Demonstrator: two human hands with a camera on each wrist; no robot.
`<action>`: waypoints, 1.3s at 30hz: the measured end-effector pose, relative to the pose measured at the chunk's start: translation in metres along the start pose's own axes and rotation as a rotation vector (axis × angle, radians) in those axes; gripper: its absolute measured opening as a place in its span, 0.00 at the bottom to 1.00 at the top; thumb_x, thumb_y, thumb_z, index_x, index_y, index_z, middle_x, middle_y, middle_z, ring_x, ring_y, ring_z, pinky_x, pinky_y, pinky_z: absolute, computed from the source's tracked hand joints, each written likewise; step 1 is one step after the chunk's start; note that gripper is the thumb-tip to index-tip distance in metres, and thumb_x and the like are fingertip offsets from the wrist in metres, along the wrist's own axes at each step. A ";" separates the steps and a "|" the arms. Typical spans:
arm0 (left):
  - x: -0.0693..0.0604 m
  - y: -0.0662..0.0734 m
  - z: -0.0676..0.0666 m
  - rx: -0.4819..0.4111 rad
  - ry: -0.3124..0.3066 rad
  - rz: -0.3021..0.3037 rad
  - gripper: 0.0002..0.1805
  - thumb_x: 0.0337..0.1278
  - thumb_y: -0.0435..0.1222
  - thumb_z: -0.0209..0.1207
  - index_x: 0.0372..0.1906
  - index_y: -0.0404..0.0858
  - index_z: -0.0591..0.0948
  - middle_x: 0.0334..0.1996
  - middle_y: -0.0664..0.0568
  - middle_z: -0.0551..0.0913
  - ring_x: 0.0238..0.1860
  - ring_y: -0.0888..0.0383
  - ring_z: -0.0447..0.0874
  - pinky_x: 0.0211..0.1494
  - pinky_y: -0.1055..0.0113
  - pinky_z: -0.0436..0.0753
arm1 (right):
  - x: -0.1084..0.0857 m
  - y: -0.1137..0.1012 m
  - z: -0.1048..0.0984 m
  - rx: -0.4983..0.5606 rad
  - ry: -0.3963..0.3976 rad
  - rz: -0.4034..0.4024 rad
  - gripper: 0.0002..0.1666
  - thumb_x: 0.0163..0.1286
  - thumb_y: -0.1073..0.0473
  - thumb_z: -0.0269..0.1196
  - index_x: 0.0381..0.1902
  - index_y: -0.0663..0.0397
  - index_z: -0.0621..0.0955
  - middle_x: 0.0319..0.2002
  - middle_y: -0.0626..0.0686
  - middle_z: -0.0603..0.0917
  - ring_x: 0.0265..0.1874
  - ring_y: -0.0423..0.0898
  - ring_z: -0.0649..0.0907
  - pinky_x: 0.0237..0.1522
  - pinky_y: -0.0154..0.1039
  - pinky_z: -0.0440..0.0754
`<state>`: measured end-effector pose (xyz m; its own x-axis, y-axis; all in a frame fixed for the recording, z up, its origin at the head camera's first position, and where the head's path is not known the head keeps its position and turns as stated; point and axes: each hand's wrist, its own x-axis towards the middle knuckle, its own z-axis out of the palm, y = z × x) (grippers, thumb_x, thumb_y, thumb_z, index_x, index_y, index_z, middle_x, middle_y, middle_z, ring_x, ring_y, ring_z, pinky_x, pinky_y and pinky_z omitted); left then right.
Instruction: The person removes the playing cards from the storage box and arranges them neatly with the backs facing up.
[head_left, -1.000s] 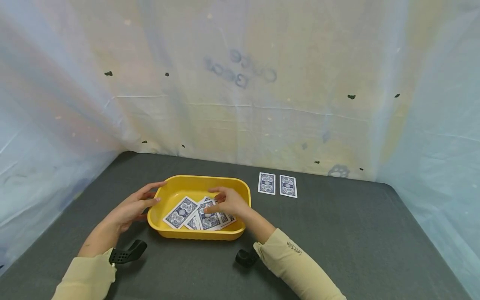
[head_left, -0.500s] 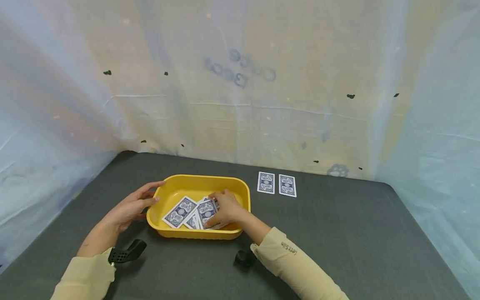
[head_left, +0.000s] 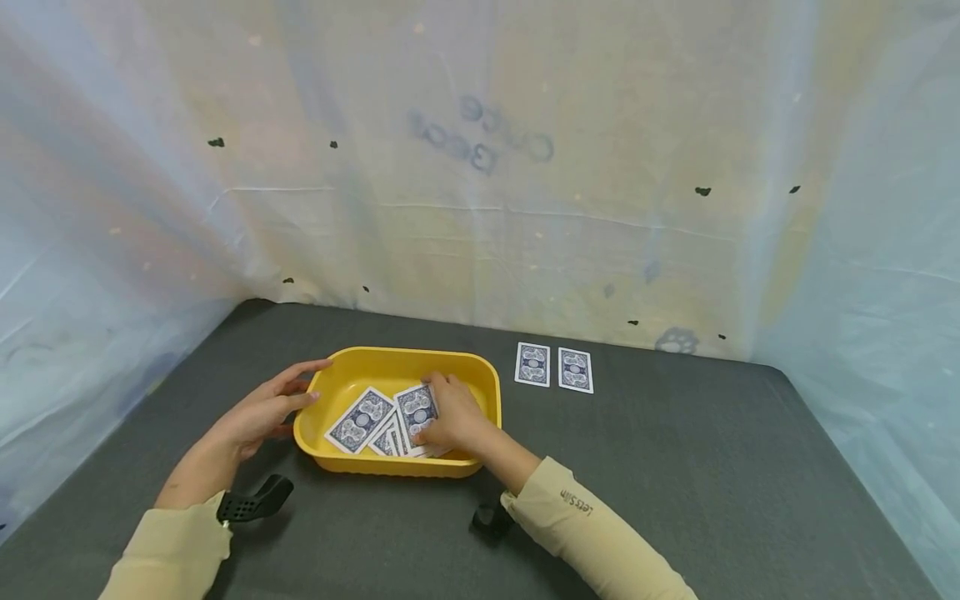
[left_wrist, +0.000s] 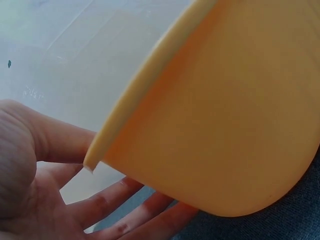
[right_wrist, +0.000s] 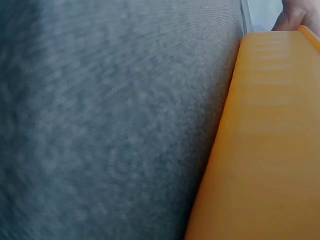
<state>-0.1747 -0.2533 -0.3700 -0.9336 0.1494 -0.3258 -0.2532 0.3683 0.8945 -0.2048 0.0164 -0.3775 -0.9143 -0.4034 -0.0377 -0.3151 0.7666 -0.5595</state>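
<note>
- We saw the right hand point(head_left: 456, 415) pinch a card point(head_left: 414, 408) inside the tray point(head_left: 375, 360); its hidden far fingertips left us unsure how firmly.
- Cards beneath overlapped it, so we judged that a second could have come along, caught by friction.
- The left hand point(head_left: 258, 414) held the tray's end, thumb at the rim, fingers outside; a slack hold could have let the tray slide on the table point(head_left: 690, 475).
- Near the tray's wall, we thought, a hasty lift could have bent the card.

Smooth plastic tray point(head_left: 390, 466), smooth paper cards point(head_left: 362, 420), matt woven tablecloth point(head_left: 675, 475), creased sheeting point(head_left: 480, 250).
</note>
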 end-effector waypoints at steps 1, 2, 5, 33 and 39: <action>0.000 0.000 0.000 -0.001 0.000 0.000 0.35 0.70 0.38 0.49 0.76 0.46 0.50 0.73 0.31 0.47 0.68 0.33 0.57 0.62 0.35 0.68 | 0.000 0.000 0.000 -0.003 0.017 0.002 0.48 0.43 0.56 0.79 0.62 0.52 0.70 0.52 0.57 0.75 0.46 0.50 0.75 0.53 0.41 0.74; 0.000 0.000 0.000 -0.002 0.001 -0.001 0.35 0.70 0.38 0.49 0.76 0.46 0.50 0.73 0.31 0.47 0.68 0.33 0.57 0.62 0.35 0.68 | 0.000 -0.001 -0.001 -0.001 0.030 0.007 0.48 0.43 0.56 0.79 0.62 0.52 0.71 0.52 0.57 0.75 0.44 0.50 0.75 0.51 0.41 0.74; 0.001 0.000 -0.001 -0.002 0.001 0.000 0.34 0.70 0.38 0.49 0.76 0.46 0.50 0.74 0.31 0.46 0.68 0.33 0.56 0.62 0.34 0.68 | 0.000 -0.002 -0.002 0.016 0.072 0.016 0.46 0.44 0.58 0.79 0.62 0.51 0.71 0.50 0.57 0.74 0.42 0.49 0.76 0.48 0.41 0.75; 0.002 0.000 -0.003 0.007 -0.007 -0.007 0.35 0.71 0.40 0.49 0.76 0.47 0.49 0.74 0.31 0.44 0.69 0.32 0.54 0.62 0.34 0.67 | 0.002 -0.001 -0.016 0.440 0.228 -0.021 0.41 0.55 0.63 0.72 0.65 0.46 0.70 0.45 0.55 0.78 0.33 0.42 0.77 0.32 0.30 0.76; 0.002 0.000 -0.002 0.010 -0.001 -0.014 0.35 0.71 0.39 0.48 0.77 0.46 0.49 0.74 0.30 0.44 0.69 0.32 0.54 0.61 0.33 0.67 | -0.002 0.001 -0.028 0.544 0.232 -0.036 0.41 0.56 0.66 0.71 0.66 0.47 0.69 0.44 0.55 0.75 0.32 0.42 0.77 0.32 0.30 0.75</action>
<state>-0.1771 -0.2547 -0.3700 -0.9297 0.1455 -0.3384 -0.2634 0.3796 0.8869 -0.2104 0.0318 -0.3545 -0.9566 -0.2572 0.1371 -0.2272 0.3630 -0.9037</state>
